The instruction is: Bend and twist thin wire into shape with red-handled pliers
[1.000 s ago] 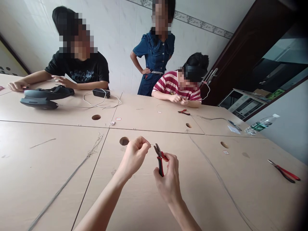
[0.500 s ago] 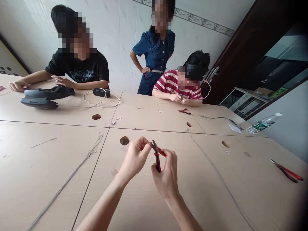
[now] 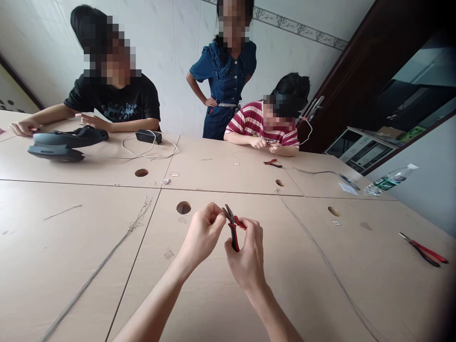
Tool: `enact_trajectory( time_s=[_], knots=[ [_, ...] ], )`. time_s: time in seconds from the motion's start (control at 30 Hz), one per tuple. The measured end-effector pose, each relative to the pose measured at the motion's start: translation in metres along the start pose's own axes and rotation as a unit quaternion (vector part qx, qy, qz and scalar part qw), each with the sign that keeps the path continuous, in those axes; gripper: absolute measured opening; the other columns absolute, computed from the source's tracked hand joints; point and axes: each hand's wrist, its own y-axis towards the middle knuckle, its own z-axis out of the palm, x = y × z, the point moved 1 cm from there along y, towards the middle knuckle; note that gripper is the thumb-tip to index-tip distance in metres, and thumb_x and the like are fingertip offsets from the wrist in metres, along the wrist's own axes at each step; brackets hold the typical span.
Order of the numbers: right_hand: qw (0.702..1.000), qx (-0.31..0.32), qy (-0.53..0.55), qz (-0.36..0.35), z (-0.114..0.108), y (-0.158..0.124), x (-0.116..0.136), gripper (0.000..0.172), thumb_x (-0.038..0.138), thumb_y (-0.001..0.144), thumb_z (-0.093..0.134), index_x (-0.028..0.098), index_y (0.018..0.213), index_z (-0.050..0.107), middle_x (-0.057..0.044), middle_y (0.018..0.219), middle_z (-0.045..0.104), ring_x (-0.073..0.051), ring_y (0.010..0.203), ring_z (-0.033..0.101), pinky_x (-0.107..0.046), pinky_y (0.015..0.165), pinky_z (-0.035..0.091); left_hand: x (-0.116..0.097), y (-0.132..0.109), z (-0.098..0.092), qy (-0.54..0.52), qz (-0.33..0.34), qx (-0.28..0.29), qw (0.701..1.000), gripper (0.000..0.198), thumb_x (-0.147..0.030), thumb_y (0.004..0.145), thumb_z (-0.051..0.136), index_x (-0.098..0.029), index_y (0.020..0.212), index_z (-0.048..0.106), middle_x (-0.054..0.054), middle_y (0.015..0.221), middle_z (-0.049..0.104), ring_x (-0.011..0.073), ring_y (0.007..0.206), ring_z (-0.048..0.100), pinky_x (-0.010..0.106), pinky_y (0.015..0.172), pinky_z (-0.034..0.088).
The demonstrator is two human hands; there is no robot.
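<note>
My right hand [image 3: 247, 254] is wrapped round the red and black handles of a pair of pliers [image 3: 233, 230]. The pliers point up and to the left, their dark jaws slightly parted. My left hand [image 3: 206, 228] is pinched close against the jaw tips; whatever sits between its finger and thumb is too small to make out. On the table to the left lies a bundle of thin grey wires [image 3: 103, 263] with small loops at its far end. Another long strand bundle [image 3: 324, 259] runs along the right.
A second pair of pliers [image 3: 423, 249] lies far right, and a third pair [image 3: 272, 163] lies before a co-worker in a striped shirt [image 3: 245, 121]. A headset [image 3: 67, 142], black adapter [image 3: 148, 137] and water bottle [image 3: 391, 180] stand farther back. Round holes [image 3: 184, 207] pierce the tabletop.
The plier jaws have spread a little wider and shifted slightly left. Both hands otherwise hold nearly the same place, with a small shift of the whole view.
</note>
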Motion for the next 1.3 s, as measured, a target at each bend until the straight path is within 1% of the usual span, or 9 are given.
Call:
enact_trajectory(
  time_s=[0.17, 0.43, 0.63, 0.77, 0.97, 1.1, 1.23, 1.3],
  knots=[
    [1.0, 0.007, 0.006, 0.008, -0.001, 0.001, 0.0, 0.045, 0.005, 0.072, 0.051, 0.021, 0.114, 0.045, -0.009, 0.109, 0.053, -0.026, 0.104, 0.051, -0.047, 0.087, 0.049, -0.003, -0.001, 0.001, 0.017, 0.009, -0.004, 1.0, 0.014, -0.026, 0.081, 0.048, -0.02, 0.069, 0.047, -0.008, 0.053, 0.032, 0.0079, 0.047, 0.023, 0.02, 0.043, 0.02],
    [1.0, 0.02, -0.013, 0.013, -0.002, 0.001, -0.002, 0.035, 0.008, 0.073, 0.049, 0.022, 0.105, 0.048, -0.004, 0.092, 0.056, -0.022, 0.087, 0.053, -0.037, 0.074, 0.05, -0.003, -0.001, 0.002, 0.028, 0.008, 0.003, 1.0, 0.014, -0.025, 0.082, 0.047, -0.019, 0.07, 0.047, -0.007, 0.054, 0.037, 0.0078, 0.048, 0.024, 0.02, 0.043, 0.02],
    [0.998, 0.039, -0.025, 0.034, -0.002, 0.002, -0.002, 0.019, 0.012, 0.075, 0.047, 0.022, 0.09, 0.051, 0.0, 0.075, 0.054, -0.018, 0.07, 0.053, -0.028, 0.06, 0.044, -0.003, -0.002, 0.002, 0.033, 0.004, 0.006, 0.999, 0.014, -0.026, 0.083, 0.048, -0.019, 0.07, 0.048, -0.008, 0.053, 0.033, 0.0077, 0.047, 0.022, 0.02, 0.042, 0.018],
    [0.998, 0.048, -0.012, 0.05, -0.003, 0.003, -0.001, 0.017, 0.014, 0.075, 0.046, 0.021, 0.088, 0.053, 0.002, 0.069, 0.052, -0.016, 0.062, 0.051, -0.027, 0.056, 0.04, -0.001, -0.001, 0.003, 0.031, 0.004, 0.009, 0.999, 0.016, -0.027, 0.085, 0.048, -0.019, 0.071, 0.049, -0.008, 0.053, 0.032, 0.0077, 0.048, 0.022, 0.02, 0.042, 0.019],
    [0.995, 0.066, 0.009, 0.078, -0.007, 0.006, -0.001, 0.018, 0.015, 0.075, 0.045, 0.021, 0.089, 0.054, 0.002, 0.07, 0.053, -0.016, 0.063, 0.05, -0.027, 0.058, 0.04, 0.002, 0.0, 0.003, 0.019, -0.001, 0.016, 1.0, 0.016, -0.028, 0.084, 0.048, -0.018, 0.072, 0.053, -0.008, 0.053, 0.034, 0.0079, 0.048, 0.024, 0.021, 0.043, 0.02],
    [0.995, 0.062, -0.001, 0.08, -0.007, 0.009, -0.004, 0.017, 0.015, 0.073, 0.046, 0.021, 0.088, 0.052, 0.002, 0.069, 0.052, -0.016, 0.063, 0.049, -0.027, 0.057, 0.039, 0.001, -0.001, 0.003, 0.046, -0.015, 0.019, 0.999, 0.016, -0.026, 0.081, 0.048, -0.018, 0.07, 0.056, -0.007, 0.051, 0.033, 0.0083, 0.048, 0.024, 0.022, 0.043, 0.02],
    [0.995, 0.063, -0.011, 0.073, -0.007, 0.011, -0.006, 0.015, 0.015, 0.072, 0.045, 0.022, 0.085, 0.05, 0.002, 0.068, 0.05, -0.016, 0.062, 0.048, -0.026, 0.056, 0.038, 0.003, 0.0, 0.004, 0.066, -0.009, 0.028, 0.997, 0.017, -0.027, 0.082, 0.049, -0.018, 0.068, 0.052, -0.008, 0.051, 0.03, 0.0082, 0.047, 0.023, 0.022, 0.043, 0.019],
    [0.996, 0.061, -0.015, 0.067, -0.008, 0.011, -0.007, 0.014, 0.015, 0.072, 0.045, 0.022, 0.084, 0.05, 0.002, 0.068, 0.05, -0.016, 0.062, 0.048, -0.026, 0.057, 0.038, 0.004, 0.001, 0.005, 0.066, -0.008, 0.034, 0.997, 0.021, -0.029, 0.083, 0.048, -0.019, 0.065, 0.047, -0.008, 0.051, 0.026, 0.0081, 0.047, 0.021, 0.022, 0.042, 0.017]
  ],
)
